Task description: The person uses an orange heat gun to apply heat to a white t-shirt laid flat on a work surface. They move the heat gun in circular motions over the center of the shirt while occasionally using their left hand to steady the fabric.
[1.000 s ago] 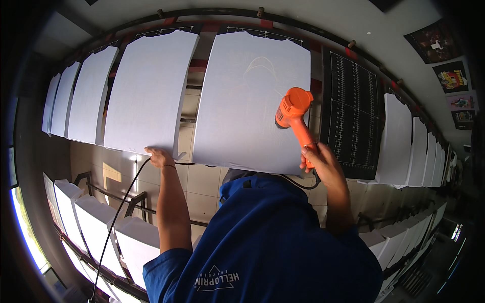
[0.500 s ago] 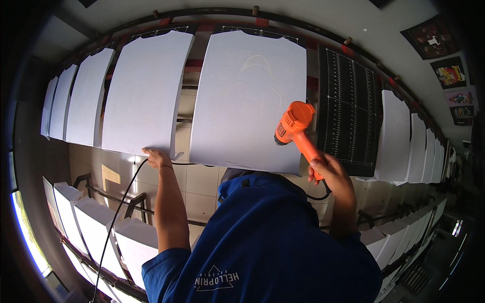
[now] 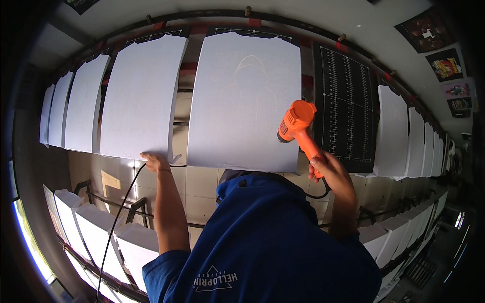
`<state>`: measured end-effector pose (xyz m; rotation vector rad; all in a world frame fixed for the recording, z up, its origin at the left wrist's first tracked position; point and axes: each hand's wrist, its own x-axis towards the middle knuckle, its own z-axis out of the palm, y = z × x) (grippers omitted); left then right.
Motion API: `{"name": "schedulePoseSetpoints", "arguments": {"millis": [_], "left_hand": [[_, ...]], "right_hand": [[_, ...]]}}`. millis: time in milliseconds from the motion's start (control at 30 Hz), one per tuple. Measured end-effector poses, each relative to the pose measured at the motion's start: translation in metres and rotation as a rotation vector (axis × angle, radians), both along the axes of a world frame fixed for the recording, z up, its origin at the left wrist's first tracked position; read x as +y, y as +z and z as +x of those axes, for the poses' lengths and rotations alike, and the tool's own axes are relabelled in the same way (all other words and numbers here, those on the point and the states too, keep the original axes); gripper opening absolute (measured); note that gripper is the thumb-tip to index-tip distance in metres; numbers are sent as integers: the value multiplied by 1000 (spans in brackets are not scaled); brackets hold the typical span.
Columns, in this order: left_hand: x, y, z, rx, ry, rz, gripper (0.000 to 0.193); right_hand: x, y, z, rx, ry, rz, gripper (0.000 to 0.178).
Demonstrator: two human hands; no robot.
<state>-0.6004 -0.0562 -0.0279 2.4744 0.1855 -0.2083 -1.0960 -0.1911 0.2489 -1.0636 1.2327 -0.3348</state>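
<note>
My right hand (image 3: 327, 168) is wrapped round the handle of an orange heat gun (image 3: 300, 119). Its dark nozzle points left and down over the lower right of a white T-shirt (image 3: 237, 121) spread on a flat board. Faint pale outlines of a hooded figure show on that shirt. At the bottom edge of the white shirt to the left (image 3: 139, 101), my left hand (image 3: 155, 161) is closed round a black power cord (image 3: 117, 214), its fingertips by the hem. The cord runs down to the lower left and passes behind my body towards the gun.
Beside the middle shirt lies a bare black board (image 3: 346, 106) with white ruled markings. More shirt-covered boards (image 3: 86, 106) line both sides along a dark rail (image 3: 202, 18). Behind me stands another row of white-covered boards (image 3: 136, 247). Posters (image 3: 444, 65) lie at the upper right.
The view has shifted slightly, so the boards sit a little further left. Both hands keep their grips, and the heat gun stays over the shirt's right side, nearly unmoved.
</note>
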Motion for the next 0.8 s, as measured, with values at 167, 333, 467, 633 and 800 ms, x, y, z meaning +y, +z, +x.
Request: {"name": "schedulePoseSetpoints", "arguments": {"millis": [167, 333, 467, 633, 800], "left_hand": [[25, -47, 28, -207, -126, 29, 56], [4, -14, 6, -61, -149, 51, 52], [13, -27, 16, -146, -202, 125, 51], [65, -109, 63, -925, -404, 236, 48], [45, -105, 50, -508, -408, 198, 49]], "right_hand": [[-19, -17, 22, -99, -41, -79, 34], [-15, -8, 13, -22, -59, -39, 31], [-5, 5, 5, -6, -69, -4, 27], [-19, -2, 18, -55, -75, -23, 30], [-29, -16, 25, -74, -169, -87, 29]]}}
